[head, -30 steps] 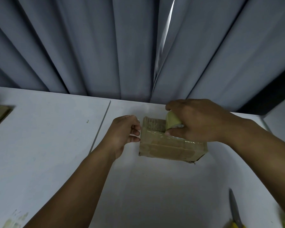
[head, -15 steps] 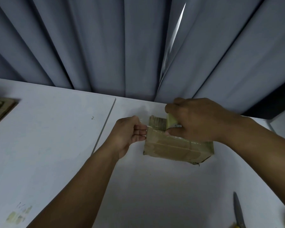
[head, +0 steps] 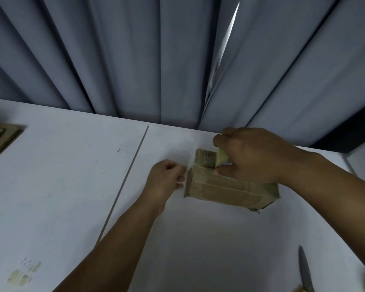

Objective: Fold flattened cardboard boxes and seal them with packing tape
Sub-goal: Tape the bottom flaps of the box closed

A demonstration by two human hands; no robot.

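Observation:
A small brown cardboard box [head: 230, 190], wrapped in clear tape, lies on the white table [head: 72, 186] near its far edge. My right hand [head: 251, 154] grips a roll of packing tape [head: 221, 157] and holds it down on the box's top. My left hand [head: 167, 178] is at the box's left end, its fingers pinching the loose end of the clear tape [head: 185, 175] that runs off the box there. The box's far flap shows corrugated edges beside the roll.
Grey curtains [head: 156, 60] hang right behind the table. A stack of flat cardboard [head: 0, 140] lies at the far left. A pair of scissors [head: 305, 270] with a yellow handle lies at the near right. A seam [head: 126, 182] divides the tabletop.
My left hand has drawn slightly away from the box's left end, pulling the tape strip with it. My right hand and the roll stay on the box top.

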